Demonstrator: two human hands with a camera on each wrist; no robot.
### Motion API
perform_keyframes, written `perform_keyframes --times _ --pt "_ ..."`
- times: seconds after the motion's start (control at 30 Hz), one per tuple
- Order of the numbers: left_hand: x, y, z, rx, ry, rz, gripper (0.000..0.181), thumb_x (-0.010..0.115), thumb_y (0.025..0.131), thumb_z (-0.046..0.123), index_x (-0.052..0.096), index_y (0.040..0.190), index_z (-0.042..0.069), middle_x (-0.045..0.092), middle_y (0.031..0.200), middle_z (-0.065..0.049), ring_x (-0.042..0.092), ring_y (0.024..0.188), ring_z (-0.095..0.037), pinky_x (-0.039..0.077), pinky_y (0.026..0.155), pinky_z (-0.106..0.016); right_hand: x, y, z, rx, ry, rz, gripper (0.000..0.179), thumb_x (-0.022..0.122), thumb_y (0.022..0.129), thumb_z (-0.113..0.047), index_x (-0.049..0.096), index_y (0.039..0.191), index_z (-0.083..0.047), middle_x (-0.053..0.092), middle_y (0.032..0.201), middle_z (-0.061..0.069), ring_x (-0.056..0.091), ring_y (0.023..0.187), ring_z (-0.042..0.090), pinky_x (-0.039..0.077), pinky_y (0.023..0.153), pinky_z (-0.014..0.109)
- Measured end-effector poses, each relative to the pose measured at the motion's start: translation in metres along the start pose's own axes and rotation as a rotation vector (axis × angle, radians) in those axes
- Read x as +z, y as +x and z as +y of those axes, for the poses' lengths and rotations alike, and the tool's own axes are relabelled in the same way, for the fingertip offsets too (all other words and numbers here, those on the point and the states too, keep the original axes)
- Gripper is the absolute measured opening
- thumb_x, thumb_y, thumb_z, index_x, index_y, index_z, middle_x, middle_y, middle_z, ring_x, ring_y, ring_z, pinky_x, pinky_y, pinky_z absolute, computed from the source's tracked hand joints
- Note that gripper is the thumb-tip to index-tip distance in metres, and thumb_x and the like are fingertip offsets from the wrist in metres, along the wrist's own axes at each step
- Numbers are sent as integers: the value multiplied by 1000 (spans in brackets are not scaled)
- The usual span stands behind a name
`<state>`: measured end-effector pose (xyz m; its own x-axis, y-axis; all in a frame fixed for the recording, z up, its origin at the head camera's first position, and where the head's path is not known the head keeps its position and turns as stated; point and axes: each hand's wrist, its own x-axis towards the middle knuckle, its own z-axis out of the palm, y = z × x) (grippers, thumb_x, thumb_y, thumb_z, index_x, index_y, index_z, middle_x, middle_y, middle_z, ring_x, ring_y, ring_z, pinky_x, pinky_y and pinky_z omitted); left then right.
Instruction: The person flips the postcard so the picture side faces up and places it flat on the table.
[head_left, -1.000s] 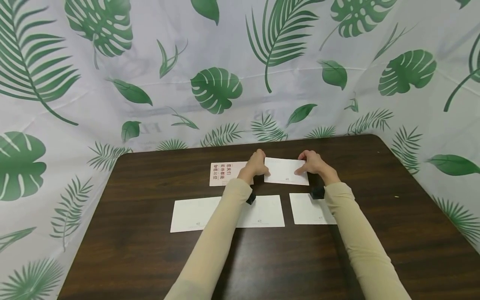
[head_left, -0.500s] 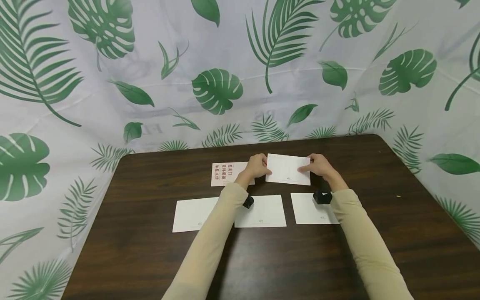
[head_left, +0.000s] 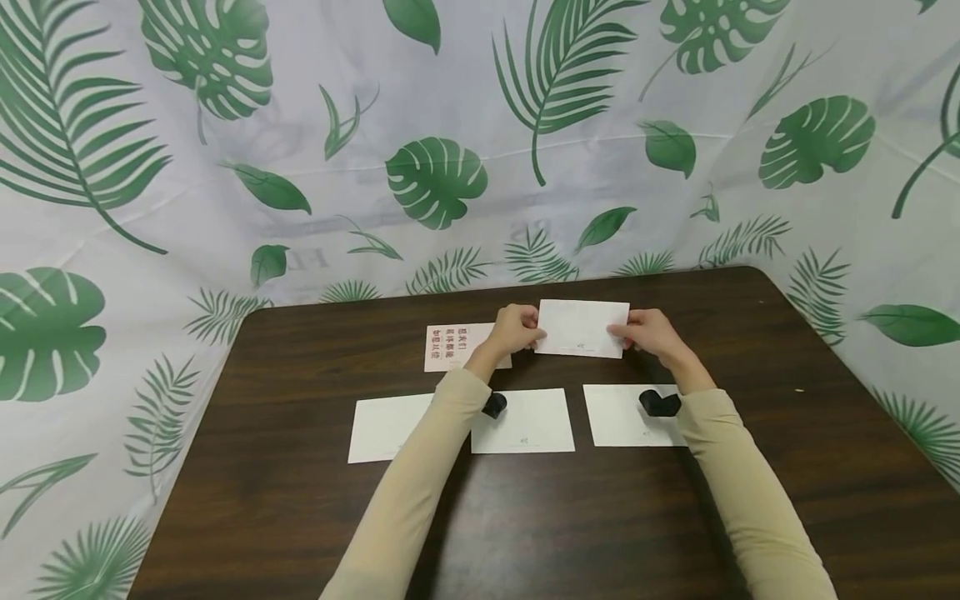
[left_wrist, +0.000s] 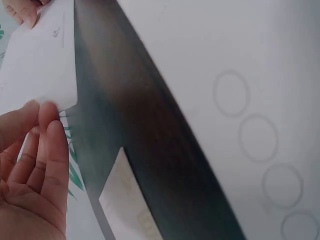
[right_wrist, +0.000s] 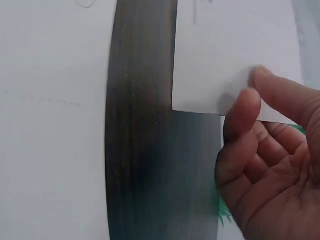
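A white postcard (head_left: 582,329) with faint small print is held up over the back part of the table, facing me. My left hand (head_left: 513,329) pinches its left edge between thumb and fingers. At the opposite edge, my right hand (head_left: 654,332) grips it, thumb on the near face, as the right wrist view also shows of the same postcard (right_wrist: 235,55). Just left of my left hand lies a pale card with red characters (head_left: 450,346), partly covered by that hand. The left wrist view catches my left hand (left_wrist: 37,170) at the postcard's corner.
Nearer me, a row of white postcards lies flat: one at left (head_left: 386,427) partly under my left sleeve, one in the middle (head_left: 528,425), one at right (head_left: 618,425) beneath my right wrist. The dark wooden table (head_left: 510,525) ends against a leaf-patterned curtain (head_left: 337,183).
Both hands have raised the postcard slightly and moved it away from me and a little right. My right hand has shifted from its upper right corner to its right edge.
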<state>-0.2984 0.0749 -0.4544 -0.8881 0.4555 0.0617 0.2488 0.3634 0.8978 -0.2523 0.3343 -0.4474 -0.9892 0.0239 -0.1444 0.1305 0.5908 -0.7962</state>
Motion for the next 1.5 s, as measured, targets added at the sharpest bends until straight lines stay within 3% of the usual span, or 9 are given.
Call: perform_keyframes --times 0.17,0.3,0.53,0.7,0.87,1.03,1.1,1.33,1.5 --pt "-3 -2 5 10 -72 0 7 64 82 -7 65 87 -11 69 79 -21 67 63 -23 53 56 -23 -4 -3 4 -67 206 20 29 62 91 -13 58 97 15 66 73 -1 62 67 5 53 64 23" --pt "-7 -4 6 4 -69 3 13 60 83 -7 69 93 -10 69 83 -21 69 71 -25 54 63 -24 -6 -5 11 -120 376 -15 27 58 93 -9 58 103 16 68 82 -3 66 78 6 53 74 24" --pt "-9 -4 1 -51 -117 -13 17 57 88 -1 72 94 -5 71 85 -16 69 79 -20 53 71 -24 -7 -9 23 -230 543 -119 32 42 100 -10 56 121 10 67 108 0 63 101 12 48 87 25" --pt "-9 -5 1 -59 -90 -7 20 65 89 17 74 91 -1 72 83 -12 68 82 -23 52 72 -24 -6 -8 26 -245 621 -122 41 48 99 -22 57 119 13 68 110 5 64 101 14 49 85 26" --pt "-7 -5 1 -43 22 8 16 72 83 16 76 92 3 72 89 -8 64 88 -19 49 71 -22 -3 -7 27 -162 496 -38 42 63 91 -23 60 121 6 63 112 -4 58 100 9 50 81 20" --pt "-6 -6 -1 -43 26 16 17 73 81 8 74 97 1 71 96 -11 63 91 -19 49 71 -22 -1 -9 25 -120 275 2 46 64 90 -25 56 128 -1 50 133 15 42 111 22 44 83 20" --pt "-5 -7 -2 -49 14 13 19 72 81 6 73 99 0 70 98 -12 63 88 -18 50 70 -21 1 -9 24 -120 241 -3 47 64 90 -23 55 129 0 45 137 20 39 115 27 43 83 22" --pt "-1 -11 -4 -51 25 -17 26 70 82 2 68 107 -4 69 99 -15 63 81 -19 50 67 -20 8 -8 19 -138 125 -16 44 67 88 -17 56 126 3 47 133 23 40 112 32 44 77 16" --pt "2 -12 -4 -50 51 -36 27 69 82 0 67 108 -6 68 100 -16 62 82 -20 50 67 -20 12 -5 19 -137 7 -13 42 70 85 -17 61 122 0 52 127 22 42 101 29 43 73 24"
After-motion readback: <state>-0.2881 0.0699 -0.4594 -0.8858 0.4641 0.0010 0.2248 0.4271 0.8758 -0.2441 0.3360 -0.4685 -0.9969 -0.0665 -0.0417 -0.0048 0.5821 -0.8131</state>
